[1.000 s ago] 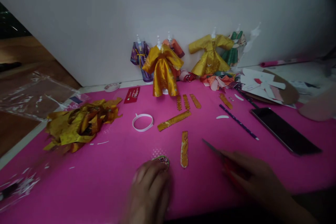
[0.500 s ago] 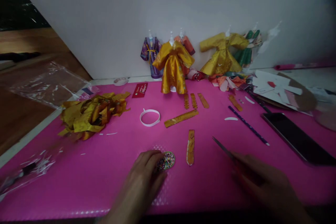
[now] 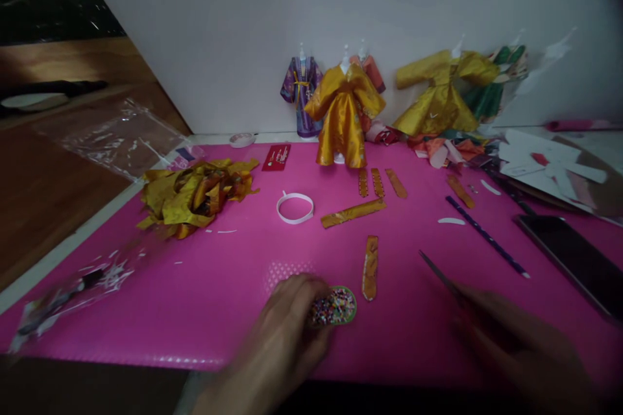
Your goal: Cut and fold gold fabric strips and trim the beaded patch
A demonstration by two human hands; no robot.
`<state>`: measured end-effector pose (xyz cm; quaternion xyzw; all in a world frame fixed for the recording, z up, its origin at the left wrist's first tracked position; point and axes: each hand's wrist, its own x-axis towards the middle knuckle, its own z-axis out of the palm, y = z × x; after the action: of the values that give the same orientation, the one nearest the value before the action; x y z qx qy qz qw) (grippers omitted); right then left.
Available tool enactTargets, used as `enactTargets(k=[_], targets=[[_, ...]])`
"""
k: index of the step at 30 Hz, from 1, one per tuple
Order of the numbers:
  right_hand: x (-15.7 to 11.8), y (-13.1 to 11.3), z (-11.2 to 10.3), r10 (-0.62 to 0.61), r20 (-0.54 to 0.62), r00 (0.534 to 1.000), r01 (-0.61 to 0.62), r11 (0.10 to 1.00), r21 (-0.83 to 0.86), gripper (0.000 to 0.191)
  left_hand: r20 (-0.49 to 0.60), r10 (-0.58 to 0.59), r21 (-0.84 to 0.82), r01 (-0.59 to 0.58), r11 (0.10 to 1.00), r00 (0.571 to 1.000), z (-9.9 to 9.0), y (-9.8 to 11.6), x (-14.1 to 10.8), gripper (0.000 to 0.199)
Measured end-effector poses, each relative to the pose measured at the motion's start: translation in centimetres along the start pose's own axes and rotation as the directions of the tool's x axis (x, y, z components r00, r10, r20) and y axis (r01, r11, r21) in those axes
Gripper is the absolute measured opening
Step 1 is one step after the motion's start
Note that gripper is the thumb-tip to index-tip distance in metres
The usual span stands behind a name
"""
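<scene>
My left hand [image 3: 294, 314] is closed on the edge of a small round dish of mixed-colour beads [image 3: 337, 306], low over the pink table cover. Its fingers hide the dish's left side. My right hand [image 3: 516, 343] is closed around what look like scissors [image 3: 440, 277], with a slim pointed blade towards the upper left. Blur and shadow obscure the handles. A gold fabric strip with a pointed end [image 3: 370, 269] lies just right of the dish. Beyond it lies a longer gold strip [image 3: 354, 213], and several short gold pieces [image 3: 378, 183] sit farther back.
A white ring-shaped band [image 3: 295, 208] lies left of centre, near crumpled gold fabric [image 3: 195, 198]. Doll-sized robes [image 3: 343, 113] stand along the wall. At right lie a dark patterned stick [image 3: 487, 237], a phone [image 3: 574, 259] and paper cut-outs [image 3: 549, 162]. A red card [image 3: 276, 157] lies behind.
My view has swung left, so the table things appear farther right. My left hand and the bead dish have moved slightly closer to the pointed strip, and more beads show. The right hand keeps its hold.
</scene>
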<state>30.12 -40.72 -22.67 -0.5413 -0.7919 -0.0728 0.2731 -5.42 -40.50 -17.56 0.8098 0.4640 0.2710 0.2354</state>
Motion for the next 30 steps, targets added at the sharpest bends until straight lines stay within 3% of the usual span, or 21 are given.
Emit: enactTargets(k=[4, 9, 15, 21, 30], targets=[[-0.1, 0.1, 0.2, 0.016, -0.035, 0.999, -0.017, 0.999, -0.031, 0.037, 0.023, -0.004, -0.033, 0.005, 0.999, 1.000, 0.2, 0.2, -0.4, 0.042], [-0.2, 0.1, 0.3, -0.010, -0.016, 1.000, 0.010, 0.999, -0.039, 0.038, -0.043, -0.056, -0.102, 0.052, 0.993, 0.997, 0.6, 0.1, -0.3, 0.045], [-0.1, -0.1, 0.1, 0.044, -0.019, 0.999, -0.045, 0.999, -0.031, 0.038, -0.037, 0.038, -0.052, -0.039, 0.998, 0.999, 0.6, 1.0, -0.6, 0.047], [0.7, -1.0, -0.3, 0.024, -0.044, 0.999, -0.025, 1.000, -0.018, 0.037, 0.002, 0.081, -0.056, -0.081, 0.995, 0.997, 0.1, 1.9, -1.0, 0.045], [1.1, -1.2, -0.7, 0.060, -0.038, 0.997, -0.059, 0.998, 0.036, 0.037, -0.061, 0.137, -0.039, -0.140, 0.989, 0.989, 0.0, 1.9, -1.2, 0.047]])
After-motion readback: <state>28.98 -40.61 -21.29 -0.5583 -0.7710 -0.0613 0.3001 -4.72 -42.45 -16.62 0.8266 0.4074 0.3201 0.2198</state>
